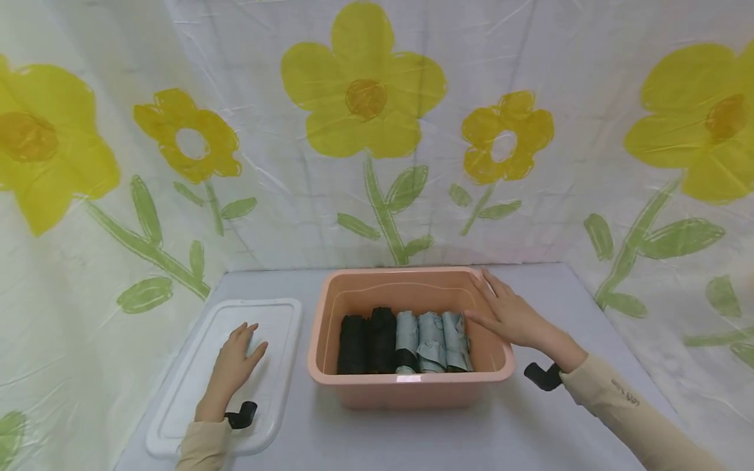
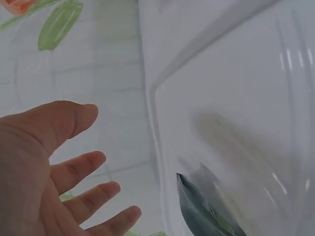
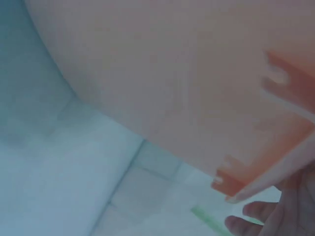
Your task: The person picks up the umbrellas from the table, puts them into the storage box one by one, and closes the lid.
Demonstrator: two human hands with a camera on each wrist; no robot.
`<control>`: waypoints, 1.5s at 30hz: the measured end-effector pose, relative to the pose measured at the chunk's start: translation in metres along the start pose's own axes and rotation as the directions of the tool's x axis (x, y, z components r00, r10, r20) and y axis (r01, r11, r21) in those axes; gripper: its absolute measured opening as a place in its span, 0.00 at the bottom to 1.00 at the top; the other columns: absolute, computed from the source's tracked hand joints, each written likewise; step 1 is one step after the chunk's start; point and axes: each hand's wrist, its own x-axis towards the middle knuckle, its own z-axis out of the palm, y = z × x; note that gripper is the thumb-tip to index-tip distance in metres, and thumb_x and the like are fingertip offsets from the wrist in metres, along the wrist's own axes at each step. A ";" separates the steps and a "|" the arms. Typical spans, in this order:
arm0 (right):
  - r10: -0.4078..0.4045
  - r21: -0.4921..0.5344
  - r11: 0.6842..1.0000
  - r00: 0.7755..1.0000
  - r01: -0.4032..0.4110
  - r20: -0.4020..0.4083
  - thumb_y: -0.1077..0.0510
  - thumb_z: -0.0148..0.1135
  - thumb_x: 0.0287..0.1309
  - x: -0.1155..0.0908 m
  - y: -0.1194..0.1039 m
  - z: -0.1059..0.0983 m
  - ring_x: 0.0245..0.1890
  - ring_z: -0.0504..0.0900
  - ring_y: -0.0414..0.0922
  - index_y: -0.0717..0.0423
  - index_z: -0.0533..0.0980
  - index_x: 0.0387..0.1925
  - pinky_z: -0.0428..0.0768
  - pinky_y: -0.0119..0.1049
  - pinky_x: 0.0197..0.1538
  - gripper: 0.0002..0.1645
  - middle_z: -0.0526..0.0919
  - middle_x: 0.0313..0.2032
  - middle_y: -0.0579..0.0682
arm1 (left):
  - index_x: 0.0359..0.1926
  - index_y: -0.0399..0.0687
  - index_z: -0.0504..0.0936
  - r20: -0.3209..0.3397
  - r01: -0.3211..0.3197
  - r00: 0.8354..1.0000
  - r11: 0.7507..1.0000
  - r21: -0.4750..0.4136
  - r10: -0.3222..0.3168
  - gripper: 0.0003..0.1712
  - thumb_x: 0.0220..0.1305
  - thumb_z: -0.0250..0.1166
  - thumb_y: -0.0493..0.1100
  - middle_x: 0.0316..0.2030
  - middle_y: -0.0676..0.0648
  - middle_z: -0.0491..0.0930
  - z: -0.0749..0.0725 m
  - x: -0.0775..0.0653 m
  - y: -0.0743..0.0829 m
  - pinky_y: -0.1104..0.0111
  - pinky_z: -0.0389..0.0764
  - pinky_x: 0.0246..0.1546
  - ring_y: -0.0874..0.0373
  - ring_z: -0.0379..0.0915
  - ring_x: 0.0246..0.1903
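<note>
A peach plastic bin (image 1: pixel 406 391) stands on the table with two black rolled fabric bundles (image 1: pixel 353 345) and three grey ones (image 1: pixel 432 337) side by side inside, looking like folded umbrellas. My right hand (image 1: pixel 509 314) lies over the bin's right rim, fingers extended along it and thumb towards the inside. In the right wrist view, the bin's outer wall (image 3: pixel 162 83) fills most of the picture, with the right fingers (image 3: pixel 241 226) by the rim. Over the white lid (image 1: pixel 177 392), my left hand (image 1: pixel 232 363) is spread and holds nothing. A grey-green pointed thing (image 2: pixel 202 204) shows beside it in the left wrist view.
The lid lies flat to the left of the bin on the pale tabletop (image 1: pixel 377 438). A white cloth with yellow flowers (image 1: pixel 365 98) hangs behind and along both sides of the table. Black wrist cameras (image 1: pixel 241 415) stick out below both hands.
</note>
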 end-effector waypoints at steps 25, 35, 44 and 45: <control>0.092 0.235 0.968 0.996 -0.087 -0.011 0.38 0.43 0.66 -0.007 0.008 0.022 0.70 0.38 0.61 0.54 0.36 0.72 0.48 0.65 0.63 0.46 0.33 0.72 0.57 | 0.57 0.25 0.67 0.052 0.177 0.981 0.967 0.183 -0.189 0.28 0.56 0.58 0.33 0.50 0.22 0.68 0.008 -0.007 -0.027 0.42 0.71 0.43 0.25 0.66 0.47; 0.091 0.258 0.962 0.996 -0.083 -0.018 0.38 0.42 0.66 -0.005 0.010 0.025 0.71 0.37 0.59 0.52 0.35 0.72 0.47 0.65 0.63 0.45 0.32 0.72 0.56 | 0.52 0.27 0.73 0.078 0.112 0.989 0.977 0.182 -0.128 0.27 0.48 0.61 0.32 0.44 0.23 0.73 -0.003 -0.001 -0.034 0.47 0.75 0.37 0.32 0.74 0.39; 0.102 0.286 0.954 0.995 -0.094 -0.014 0.38 0.41 0.67 -0.002 0.009 0.023 0.71 0.36 0.60 0.51 0.35 0.72 0.46 0.66 0.63 0.45 0.32 0.72 0.56 | 0.52 0.30 0.75 0.094 0.052 0.993 0.985 0.163 -0.068 0.27 0.46 0.62 0.32 0.47 0.24 0.73 -0.015 0.001 -0.036 0.48 0.75 0.38 0.33 0.74 0.41; 0.101 0.290 0.953 0.995 -0.091 -0.016 0.38 0.41 0.67 -0.002 0.009 0.023 0.71 0.36 0.60 0.51 0.35 0.72 0.45 0.66 0.63 0.44 0.32 0.72 0.56 | 0.52 0.31 0.75 0.094 0.051 0.993 0.986 0.159 -0.066 0.27 0.47 0.62 0.33 0.47 0.25 0.73 -0.018 0.001 -0.034 0.49 0.75 0.37 0.33 0.74 0.41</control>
